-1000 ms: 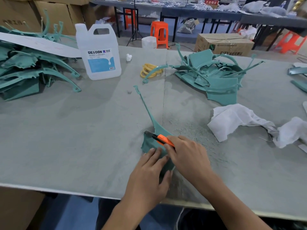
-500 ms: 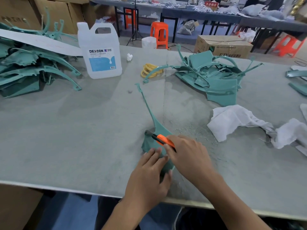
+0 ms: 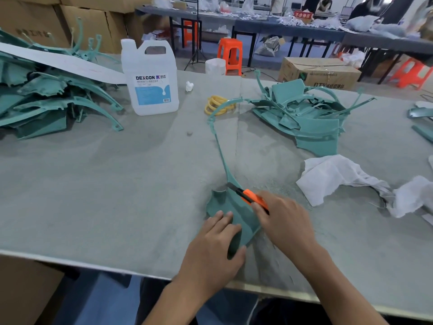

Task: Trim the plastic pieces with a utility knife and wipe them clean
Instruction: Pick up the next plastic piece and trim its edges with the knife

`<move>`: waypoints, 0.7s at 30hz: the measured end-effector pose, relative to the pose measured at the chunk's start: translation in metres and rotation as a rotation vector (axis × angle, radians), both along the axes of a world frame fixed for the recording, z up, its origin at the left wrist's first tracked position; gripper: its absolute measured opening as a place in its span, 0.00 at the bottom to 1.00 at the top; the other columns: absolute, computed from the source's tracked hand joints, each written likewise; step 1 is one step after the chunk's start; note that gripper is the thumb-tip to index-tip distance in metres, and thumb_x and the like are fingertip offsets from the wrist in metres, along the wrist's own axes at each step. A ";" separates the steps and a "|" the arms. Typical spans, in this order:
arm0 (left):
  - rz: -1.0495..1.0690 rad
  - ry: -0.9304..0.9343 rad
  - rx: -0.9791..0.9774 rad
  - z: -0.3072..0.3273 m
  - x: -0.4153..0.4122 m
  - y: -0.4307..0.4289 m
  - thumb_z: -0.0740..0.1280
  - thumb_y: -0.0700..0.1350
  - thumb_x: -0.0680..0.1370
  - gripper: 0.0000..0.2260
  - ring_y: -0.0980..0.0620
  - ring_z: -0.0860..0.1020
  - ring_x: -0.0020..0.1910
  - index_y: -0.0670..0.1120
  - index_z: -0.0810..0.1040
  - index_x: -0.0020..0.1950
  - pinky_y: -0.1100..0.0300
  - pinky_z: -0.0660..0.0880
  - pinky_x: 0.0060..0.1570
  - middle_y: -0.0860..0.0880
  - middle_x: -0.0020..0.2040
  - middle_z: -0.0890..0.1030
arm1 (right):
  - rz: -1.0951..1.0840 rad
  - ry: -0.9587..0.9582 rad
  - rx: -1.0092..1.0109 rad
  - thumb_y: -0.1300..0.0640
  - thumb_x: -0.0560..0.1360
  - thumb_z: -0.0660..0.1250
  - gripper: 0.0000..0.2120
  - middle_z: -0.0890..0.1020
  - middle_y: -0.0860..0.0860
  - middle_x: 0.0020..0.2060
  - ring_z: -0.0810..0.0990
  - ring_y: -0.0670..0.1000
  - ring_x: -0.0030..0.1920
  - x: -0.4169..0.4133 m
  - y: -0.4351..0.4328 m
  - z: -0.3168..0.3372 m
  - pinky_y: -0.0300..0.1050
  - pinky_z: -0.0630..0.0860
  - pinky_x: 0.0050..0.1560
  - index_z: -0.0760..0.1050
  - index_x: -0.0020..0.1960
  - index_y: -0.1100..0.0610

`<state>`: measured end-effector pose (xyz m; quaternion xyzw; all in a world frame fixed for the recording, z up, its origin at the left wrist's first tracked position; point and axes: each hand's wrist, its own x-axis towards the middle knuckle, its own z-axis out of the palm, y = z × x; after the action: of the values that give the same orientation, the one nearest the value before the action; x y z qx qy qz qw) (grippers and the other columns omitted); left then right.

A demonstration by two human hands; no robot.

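L hand (image 3: pixel 210 249) lies on the teal plastic piece (image 3: pixel 234 214), fingers (image 3: pixel 222 219) nearly straight & flat, pressing it onto the grey worktop (image 3: pixel 105 195). Its thumb sits at the piece's near edge. Nothing is gripped, just held down. R hand (image 3: pixel 284 222) has its fingers (image 3: pixel 259 206) curled tight round the orange utility knife (image 3: pixel 251 199). The dark blade end points away & left, tip on the piece just beyond the L fingertips, where the flat part narrows. From there the piece's thin arm runs away from both hands, ending in a hooked tip near some yellow rings (image 3: pixel 218 105). Fine specks dust the worktop beyond the R fingers. A white cloth (image 3: pixel 332 177) lies crumpled further right, well apart from the knife. Beyond it sits a pile of teal pieces (image 3: pixel 311 127). A 2nd pile (image 3: pixel 46 102) sits far left of the L fingers, w/ a white DEXCON jug (image 3: pixel 150 78) upright between the 2 piles.
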<state>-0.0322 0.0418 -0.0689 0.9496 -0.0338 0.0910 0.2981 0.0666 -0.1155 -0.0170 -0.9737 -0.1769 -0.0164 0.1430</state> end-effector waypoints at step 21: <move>-0.016 -0.040 0.024 -0.006 0.001 0.016 0.56 0.52 0.82 0.22 0.58 0.53 0.79 0.53 0.71 0.75 0.71 0.44 0.74 0.58 0.77 0.64 | 0.094 -0.038 -0.039 0.41 0.84 0.54 0.13 0.79 0.48 0.48 0.81 0.54 0.45 -0.012 0.025 -0.014 0.51 0.78 0.45 0.69 0.62 0.47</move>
<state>-0.0315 0.0580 -0.0751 0.9508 -0.0485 0.1071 0.2866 0.0548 -0.0901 -0.0307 -0.9664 -0.2255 -0.0249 0.1212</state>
